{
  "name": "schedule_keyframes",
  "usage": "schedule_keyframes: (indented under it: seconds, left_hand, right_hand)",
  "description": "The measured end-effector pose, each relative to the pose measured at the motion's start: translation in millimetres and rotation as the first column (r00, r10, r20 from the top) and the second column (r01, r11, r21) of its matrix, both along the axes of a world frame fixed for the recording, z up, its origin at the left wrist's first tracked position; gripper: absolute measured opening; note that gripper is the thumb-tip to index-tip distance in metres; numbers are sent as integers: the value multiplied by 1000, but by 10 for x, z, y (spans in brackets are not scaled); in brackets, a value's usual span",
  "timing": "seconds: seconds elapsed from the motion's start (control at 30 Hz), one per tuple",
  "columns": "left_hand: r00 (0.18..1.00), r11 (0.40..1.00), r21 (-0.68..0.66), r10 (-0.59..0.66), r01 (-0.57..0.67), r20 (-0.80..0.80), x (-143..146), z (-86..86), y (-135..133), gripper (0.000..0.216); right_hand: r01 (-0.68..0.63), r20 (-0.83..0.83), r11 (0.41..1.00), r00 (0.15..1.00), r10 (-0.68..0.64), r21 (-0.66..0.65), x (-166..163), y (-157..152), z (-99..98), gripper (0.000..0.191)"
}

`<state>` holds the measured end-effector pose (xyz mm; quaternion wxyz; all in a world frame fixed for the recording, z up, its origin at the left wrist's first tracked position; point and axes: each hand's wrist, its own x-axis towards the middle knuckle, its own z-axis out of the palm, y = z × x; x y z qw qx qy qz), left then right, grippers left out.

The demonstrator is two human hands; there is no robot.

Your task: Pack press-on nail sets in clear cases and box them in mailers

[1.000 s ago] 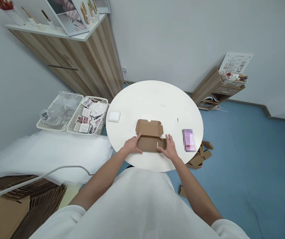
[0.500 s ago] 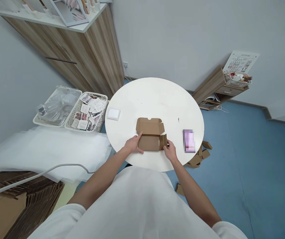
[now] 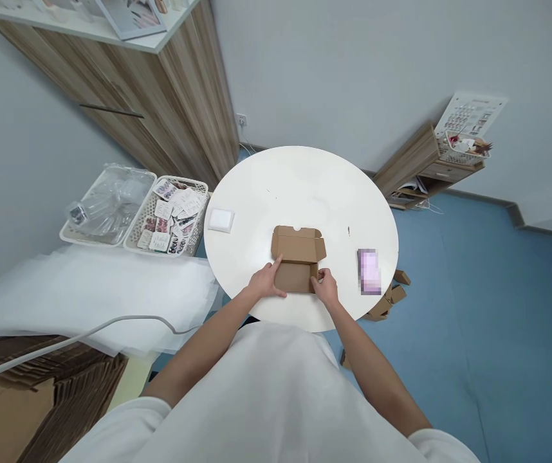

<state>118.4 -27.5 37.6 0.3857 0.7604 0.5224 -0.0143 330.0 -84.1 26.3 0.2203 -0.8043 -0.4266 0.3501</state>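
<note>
A small brown cardboard box [image 3: 298,257], partly folded with its lid flap open toward the far side, lies on the near part of the round white table [image 3: 300,186]. My left hand [image 3: 267,281] presses on the box's left near corner, thumb along its left edge. My right hand [image 3: 325,287] pinches the right side flap, which stands folded up against the box. Both hands are closed on the cardboard.
A small white pad [image 3: 220,220] lies at the table's left edge and a blurred pink item [image 3: 369,271] at its right. Two white baskets [image 3: 170,216] of packets stand left. Flat cardboard pieces [image 3: 386,299] lie on the blue floor. A wooden cabinet [image 3: 150,96] is behind.
My right hand has lifted the box's right flap from flat on the table to upright and folded it inward. The left hand has stayed on the left corner. The view has shifted slightly.
</note>
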Motion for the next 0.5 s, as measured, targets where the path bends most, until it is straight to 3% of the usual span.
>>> schedule_keyframes:
  seconds: [0.17,0.27,0.37,0.5]
  left_hand:
    - [965,987,3,155,-159,211,-65,-131,-157,108]
    - [909,956,-33,286,-290,302,-142,-253,-262,75]
    - [892,956,-67,289,-284,347,-199,-355,-292,41]
    - [872,956,-132,294,-263,392,-220,-396,-253,34]
  right_hand:
    - [78,9,996,997,-78,-34,-39,-12,-112,19]
    - [106,43,994,994,-105,-29,-83,-36,-136,18]
    - [109,93,994,990,-105,-33,-126,-41,-144,16]
    - [124,147,992,982,-118,-37,-171,-33,-154,17]
